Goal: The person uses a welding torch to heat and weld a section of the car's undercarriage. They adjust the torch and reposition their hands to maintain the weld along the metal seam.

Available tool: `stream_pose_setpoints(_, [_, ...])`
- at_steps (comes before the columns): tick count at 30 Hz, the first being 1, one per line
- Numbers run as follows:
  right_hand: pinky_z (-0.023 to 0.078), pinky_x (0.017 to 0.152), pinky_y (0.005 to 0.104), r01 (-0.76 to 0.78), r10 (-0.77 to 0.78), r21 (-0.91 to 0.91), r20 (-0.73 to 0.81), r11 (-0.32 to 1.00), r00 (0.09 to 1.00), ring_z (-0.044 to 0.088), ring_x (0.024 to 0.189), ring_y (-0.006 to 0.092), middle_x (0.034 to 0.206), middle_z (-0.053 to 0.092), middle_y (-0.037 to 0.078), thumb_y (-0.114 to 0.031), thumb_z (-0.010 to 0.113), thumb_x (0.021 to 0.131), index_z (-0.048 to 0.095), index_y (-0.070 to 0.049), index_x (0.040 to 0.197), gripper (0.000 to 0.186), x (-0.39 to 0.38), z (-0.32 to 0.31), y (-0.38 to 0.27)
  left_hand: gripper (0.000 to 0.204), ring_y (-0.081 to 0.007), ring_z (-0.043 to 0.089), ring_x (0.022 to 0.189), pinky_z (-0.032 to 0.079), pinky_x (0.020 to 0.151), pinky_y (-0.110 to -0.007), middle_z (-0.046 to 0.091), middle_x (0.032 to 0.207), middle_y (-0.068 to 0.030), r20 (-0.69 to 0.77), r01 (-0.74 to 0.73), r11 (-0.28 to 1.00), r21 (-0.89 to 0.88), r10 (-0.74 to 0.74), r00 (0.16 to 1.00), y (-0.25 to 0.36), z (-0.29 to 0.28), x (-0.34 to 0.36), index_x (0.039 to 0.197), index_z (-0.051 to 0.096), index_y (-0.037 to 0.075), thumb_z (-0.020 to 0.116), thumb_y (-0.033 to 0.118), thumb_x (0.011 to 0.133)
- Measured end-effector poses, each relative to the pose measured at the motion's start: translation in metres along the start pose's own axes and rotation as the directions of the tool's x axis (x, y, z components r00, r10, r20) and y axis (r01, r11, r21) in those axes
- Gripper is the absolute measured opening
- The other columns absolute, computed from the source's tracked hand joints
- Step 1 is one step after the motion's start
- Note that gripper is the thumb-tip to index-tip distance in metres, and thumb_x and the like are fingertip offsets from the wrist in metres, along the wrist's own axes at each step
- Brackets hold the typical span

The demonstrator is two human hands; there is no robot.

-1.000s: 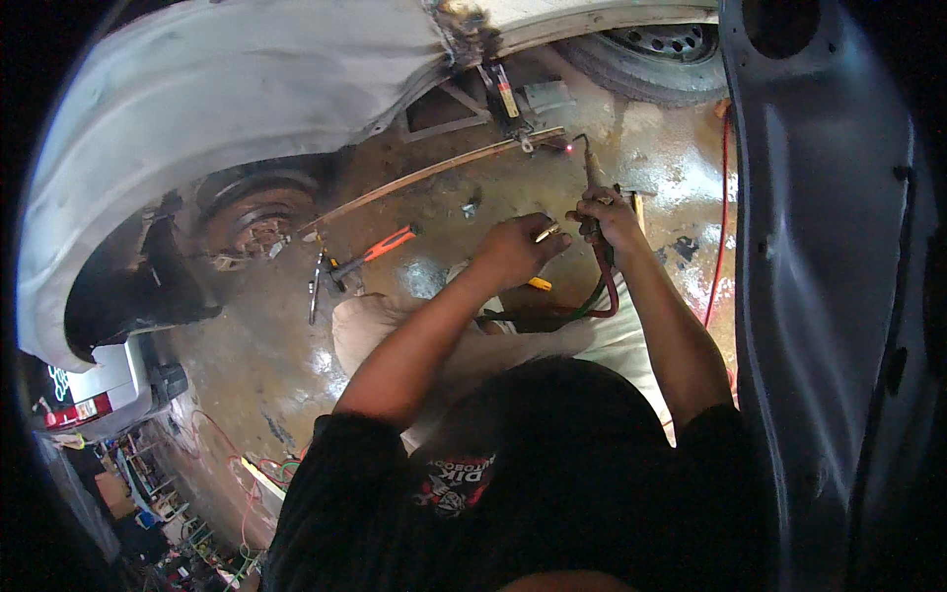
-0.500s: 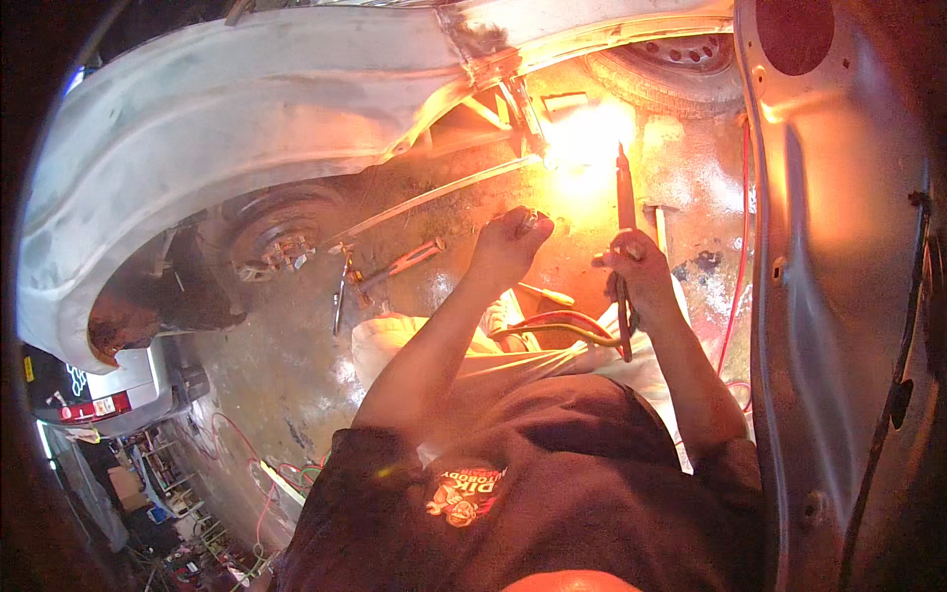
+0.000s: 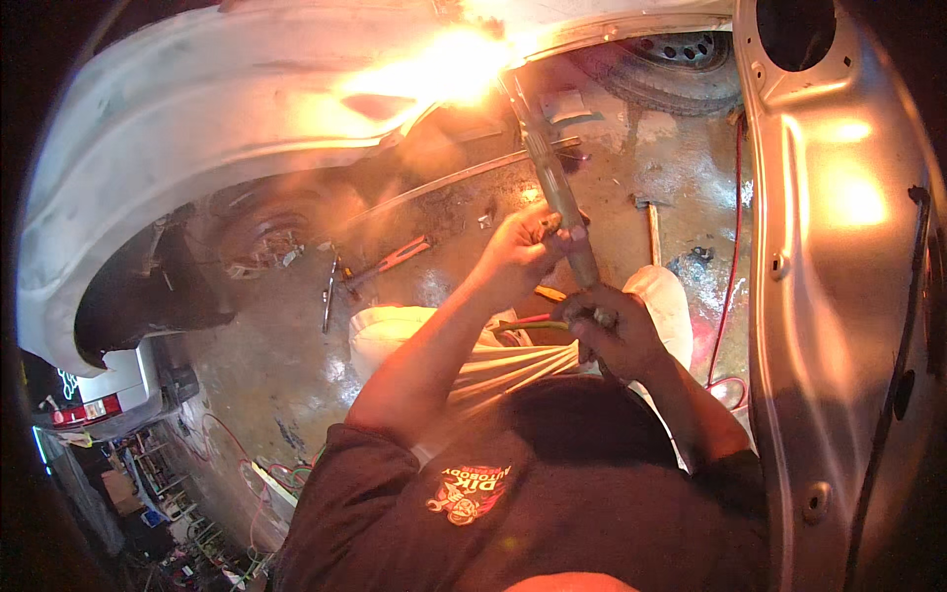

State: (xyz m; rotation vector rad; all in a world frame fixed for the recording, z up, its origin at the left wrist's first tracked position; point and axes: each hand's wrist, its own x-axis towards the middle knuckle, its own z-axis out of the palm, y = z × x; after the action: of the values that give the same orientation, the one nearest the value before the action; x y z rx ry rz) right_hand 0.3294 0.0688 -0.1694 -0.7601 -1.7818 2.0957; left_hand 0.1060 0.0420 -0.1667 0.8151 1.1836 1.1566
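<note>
Raised since half a second ago: long dull-metal cutting torch [image 3: 560,202], its tip now up at the pale grey car body panel [image 3: 197,109] where a bright orange flame [image 3: 444,71] flares, and both hands lifted higher over the wet concrete floor [image 3: 296,365]. Gripped in two places, with left hand [image 3: 520,252] wrapped around the middle of the shaft and right hand [image 3: 617,331] closed on the lower end just below, hoses trailing from it. Long axis running steeply from lower right to upper left, tip pointing up and away toward the panel's edge.
</note>
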Motion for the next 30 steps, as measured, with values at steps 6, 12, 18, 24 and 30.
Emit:
stream_pose_setpoints(6, [0.057, 0.06, 0.0277, 0.05, -0.051, 0.11, 0.009, 0.993, 0.999, 0.07, 0.069, 0.0117, 0.1, 0.07, 0.007, -0.007, 0.065, 0.103, 0.069, -0.003, 0.112, 0.011, 0.031, 0.002, 0.002, 0.036, -0.001, 0.044, 0.066, 0.034, 0.057, -0.021, 0.055, 0.082, 0.0088, -0.163, -0.105, 0.994, 0.035, 0.109, 0.981, 0.013, 0.0, 0.013, 0.122, 0.068, 0.008, 0.072, 0.039, 0.103])
stream_pose_setpoints(12, [0.056, 0.059, 0.0271, 0.105, -0.108, 0.159, 0.005, 0.982, 0.994, 0.069, 0.067, 0.0103, 0.098, 0.072, 0.006, -0.009, 0.065, 0.103, 0.07, -0.003, 0.112, 0.012, 0.043, 0.006, 0.01, 0.037, -0.001, 0.042, 0.065, 0.032, 0.055, -0.021, 0.054, 0.082, 0.0091, -0.149, -0.066, 0.998, 0.007, 0.066, 0.987, 0.014, -0.01, 0.016, 0.123, 0.069, 0.009, 0.074, 0.039, 0.102])
stream_pose_setpoints(18, [0.057, 0.058, 0.0276, 0.145, -0.152, 0.213, 0.017, 0.966, 0.988, 0.069, 0.068, 0.0106, 0.104, 0.074, 0.008, -0.008, 0.063, 0.103, 0.07, -0.002, 0.11, 0.011, 0.049, 0.005, 0.021, 0.031, -0.0011, 0.04, 0.062, 0.032, 0.053, -0.022, 0.051, 0.078, 0.01, -0.181, -0.052, 0.998, 0.026, 0.056, 0.982, 0.016, -0.008, 0.017, 0.113, 0.067, 0.01, 0.074, 0.039, 0.102])
stream_pose_setpoints(24, [0.058, 0.057, 0.0285, 0.158, -0.176, 0.211, 0.066, 0.964, 0.982, 0.068, 0.061, 0.0134, 0.114, 0.074, 0.018, -0.009, 0.057, 0.105, 0.058, -0.003, 0.112, 0.009, 0.046, 0.002, 0.026, 0.028, -0.0018, 0.04, 0.063, 0.031, 0.055, -0.023, 0.048, 0.076, 0.0105, -0.178, -0.048, 0.986, 0.162, 0.077, 0.981, 0.016, -0.009, 0.016, 0.102, 0.064, 0.011, 0.073, 0.038, 0.103])
stream_pose_setpoints(30, [0.057, 0.058, 0.0294, 0.201, -0.21, 0.167, 0.039, 0.965, 0.977, 0.068, 0.062, 0.0136, 0.115, 0.074, 0.019, -0.01, 0.058, 0.105, 0.058, -0.003, 0.112, 0.009, 0.048, 0.004, 0.028, 0.029, -0.0032, 0.042, 0.066, 0.033, 0.058, -0.025, 0.053, 0.079, 0.0102, -0.262, 0.047, 0.981, 0.189, 0.004, 0.965, 0.014, -0.008, 0.014, 0.105, 0.068, 0.01, 0.076, 0.037, 0.101])
